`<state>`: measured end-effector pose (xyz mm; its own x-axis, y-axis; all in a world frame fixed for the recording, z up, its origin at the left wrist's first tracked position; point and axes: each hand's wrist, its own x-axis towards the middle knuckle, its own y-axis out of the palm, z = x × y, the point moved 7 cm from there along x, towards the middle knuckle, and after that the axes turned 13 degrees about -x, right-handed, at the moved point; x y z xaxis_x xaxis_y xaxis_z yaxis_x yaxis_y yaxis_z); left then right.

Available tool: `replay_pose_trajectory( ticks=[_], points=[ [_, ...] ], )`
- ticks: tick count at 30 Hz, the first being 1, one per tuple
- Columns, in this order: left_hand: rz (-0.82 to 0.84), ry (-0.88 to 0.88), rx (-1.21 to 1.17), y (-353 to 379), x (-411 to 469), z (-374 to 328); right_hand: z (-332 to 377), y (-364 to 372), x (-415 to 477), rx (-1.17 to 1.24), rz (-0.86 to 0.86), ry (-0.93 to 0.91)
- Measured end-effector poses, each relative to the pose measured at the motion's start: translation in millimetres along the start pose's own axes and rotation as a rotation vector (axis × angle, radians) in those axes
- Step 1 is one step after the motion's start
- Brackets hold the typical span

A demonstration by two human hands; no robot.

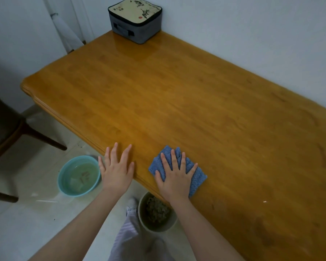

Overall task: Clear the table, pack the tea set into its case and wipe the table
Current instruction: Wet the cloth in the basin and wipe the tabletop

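The right hand (174,178), fingers spread flat, presses the blue knitted cloth (194,176) at the wooden tabletop's (196,102) near edge. The left hand (117,168), fingers apart, holds nothing; its fingertips overlap that edge. The grey zipped fabric case (135,20) sits at the far corner.

Plain white wall (252,27) behind and at left, the two sides meeting in a corner. Glossy orange-brown wooden table (177,102), long side set along the wall; soft sheen on its far end. Pale tiled floor (23,228), shiny, faint glare streaks. Dark chair (2,127) at left, near the table's corner, dark wooden legs splayed. Light dim and even.
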<state>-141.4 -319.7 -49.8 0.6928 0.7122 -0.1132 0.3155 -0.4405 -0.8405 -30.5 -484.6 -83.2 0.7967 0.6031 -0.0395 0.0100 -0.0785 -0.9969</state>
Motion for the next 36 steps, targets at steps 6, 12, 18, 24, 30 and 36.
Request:
replay_pose_trajectory(
  ticks=[6, 12, 18, 24, 30, 36],
  points=[
    [-0.019, 0.021, 0.020, -4.4, 40.1, -1.8, 3.5, -0.9, 38.6, -0.004, 0.004, -0.019],
    [-0.004, 0.023, 0.021, -6.2, 96.0, -7.7, 4.8, -0.7, 102.5, -0.006, 0.019, 0.029],
    [0.013, 0.008, -0.039, -2.2, 161.1, -18.1, 1.4, -1.9, 183.5, -0.032, 0.029, 0.061],
    [0.008, -0.015, -0.108, -3.7, 232.0, -23.6, -7.2, -4.9, 258.6, -0.047, 0.058, 0.116],
    [0.010, 0.033, -0.078, -9.9, 278.6, -19.0, -24.7, -7.8, 328.2, -0.067, 0.101, 0.223],
    [-0.021, 0.038, -0.073, -12.8, 306.6, -7.8, -33.8, -11.2, 384.3, -0.092, 0.096, 0.220]
  ],
)
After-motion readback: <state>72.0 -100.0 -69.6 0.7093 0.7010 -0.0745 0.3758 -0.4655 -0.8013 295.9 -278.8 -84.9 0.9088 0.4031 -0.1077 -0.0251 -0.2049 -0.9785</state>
